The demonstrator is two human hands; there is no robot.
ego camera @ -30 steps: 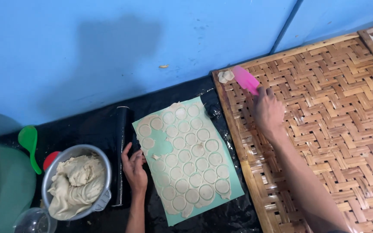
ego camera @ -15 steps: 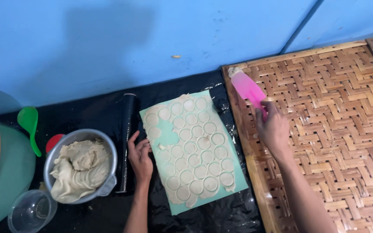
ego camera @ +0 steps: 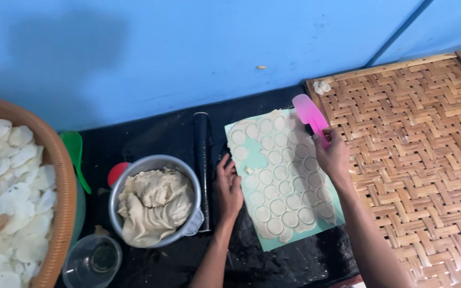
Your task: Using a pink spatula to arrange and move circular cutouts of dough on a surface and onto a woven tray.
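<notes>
Glass cup [ego camera: 92, 261]: clear and empty-looking, nearest the viewer at the lower left, on the black sheet [ego camera: 156, 138] that covers the work surface.
Metal bowl [ego camera: 156, 200]: heaped with pale dough, just left of the left hand; a red lid [ego camera: 116, 172] and a green scoop [ego camera: 76, 157] lie behind it.
Left hand [ego camera: 229, 188]: fingers spread flat, palm down at the left edge of the green mat [ego camera: 289, 240], holding nothing; it has kept this post over the last second.
Rolled dough sheet [ego camera: 278, 176]: spread on the mat and scored all over with round cut-outs; one small gap near the left edge shows bare mat.
Right hand [ego camera: 333, 157]: closed around the handle of a pink scraper [ego camera: 309, 113]. A second ago it was out over the woven bamboo tray [ego camera: 417, 154]; it has since come back, and the blade now lies over the mat's far right corner.
Reading of the change: judged from this return, the scraper is back at the rounds.
Dark rolling pin [ego camera: 203, 170]: lies between bowl and mat.
Basket [ego camera: 54, 176]: far left, full of white crackers.
Blue wall [ego camera: 188, 48]: farthest back.
</notes>
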